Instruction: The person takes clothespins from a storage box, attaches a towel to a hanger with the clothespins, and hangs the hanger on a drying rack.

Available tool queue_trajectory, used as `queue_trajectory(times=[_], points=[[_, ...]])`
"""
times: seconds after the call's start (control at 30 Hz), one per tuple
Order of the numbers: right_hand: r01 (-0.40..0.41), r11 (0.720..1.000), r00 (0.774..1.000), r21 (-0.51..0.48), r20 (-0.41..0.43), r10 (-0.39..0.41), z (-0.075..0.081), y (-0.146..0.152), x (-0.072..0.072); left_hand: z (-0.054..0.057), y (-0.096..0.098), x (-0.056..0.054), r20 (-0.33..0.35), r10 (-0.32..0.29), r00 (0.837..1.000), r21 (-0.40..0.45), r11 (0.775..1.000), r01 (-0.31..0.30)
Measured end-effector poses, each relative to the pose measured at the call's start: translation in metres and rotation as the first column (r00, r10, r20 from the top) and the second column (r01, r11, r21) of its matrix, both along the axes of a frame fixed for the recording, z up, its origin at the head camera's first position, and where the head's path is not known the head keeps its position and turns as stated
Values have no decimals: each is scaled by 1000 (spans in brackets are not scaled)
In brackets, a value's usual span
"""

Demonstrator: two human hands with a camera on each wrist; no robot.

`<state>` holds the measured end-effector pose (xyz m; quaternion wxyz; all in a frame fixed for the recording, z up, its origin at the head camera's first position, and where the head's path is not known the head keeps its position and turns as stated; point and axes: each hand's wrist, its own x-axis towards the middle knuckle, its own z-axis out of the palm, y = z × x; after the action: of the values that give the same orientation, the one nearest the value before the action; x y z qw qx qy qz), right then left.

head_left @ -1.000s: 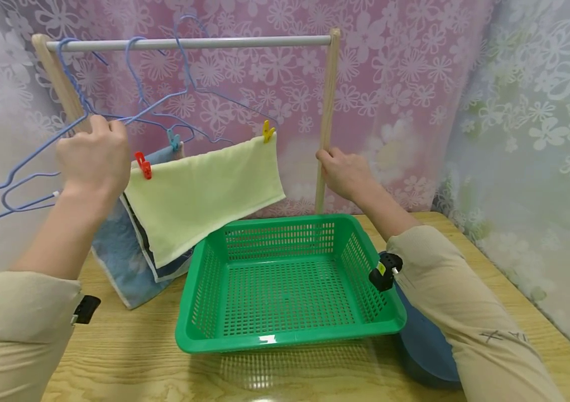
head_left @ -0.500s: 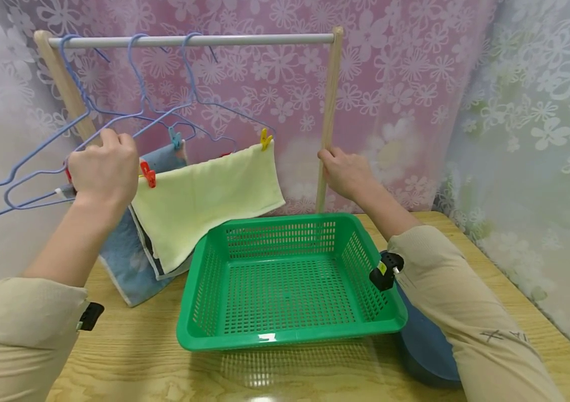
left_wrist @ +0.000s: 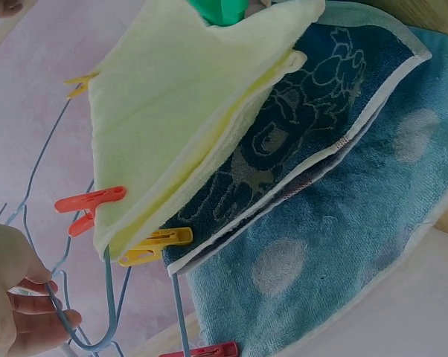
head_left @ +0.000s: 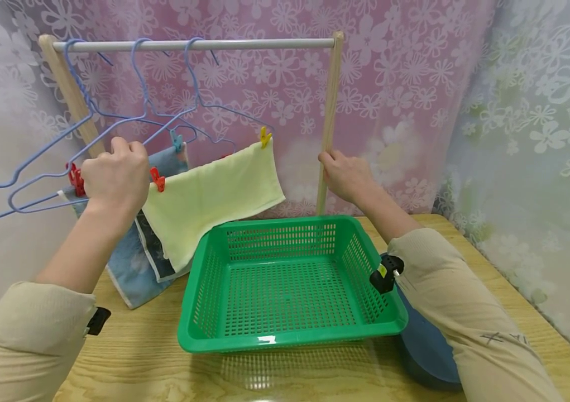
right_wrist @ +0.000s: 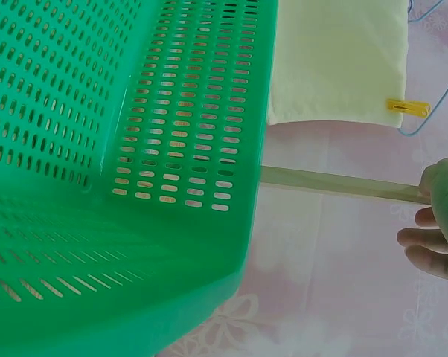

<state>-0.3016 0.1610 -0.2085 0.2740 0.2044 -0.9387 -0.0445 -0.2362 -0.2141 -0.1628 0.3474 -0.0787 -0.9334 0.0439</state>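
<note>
My left hand (head_left: pixel 118 176) grips the end of a blue wire hanger (left_wrist: pixel 111 297), its fingers curled round the bent wire in the left wrist view. A pale yellow towel (head_left: pixel 209 192) hangs from that hanger, pinned by a red clothespin (head_left: pixel 157 179) and a yellow clothespin (head_left: pixel 265 137). The hanger's hook sits over the metal rail (head_left: pixel 264 44). My right hand (head_left: pixel 349 176) holds the wooden upright (head_left: pixel 331 111) of the drying rack. Behind the yellow towel hang a dark blue patterned towel (left_wrist: pixel 283 141) and a lighter blue towel (left_wrist: pixel 350 223), both on hangers.
A green plastic basket (head_left: pixel 290 337) stands on the wooden table (head_left: pixel 129 357) in front of the rack. To its right, partly under my right sleeve, lies a dark blue basin (head_left: pixel 427 346). A flowered curtain (head_left: pixel 390 72) hangs behind the rack.
The hanger's hook has come down onto the rail. My left hand has moved right and lower with the hanger end, uncovering a red clothespin at left. My right hand stays on the upright.
</note>
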Motion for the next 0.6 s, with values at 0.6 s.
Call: queue_trajectory(times=[0.6], points=[[-123, 990, 992, -69, -49, 120, 1, 18, 8, -3, 20, -12, -523, -202, 828, -17, 974, 227]])
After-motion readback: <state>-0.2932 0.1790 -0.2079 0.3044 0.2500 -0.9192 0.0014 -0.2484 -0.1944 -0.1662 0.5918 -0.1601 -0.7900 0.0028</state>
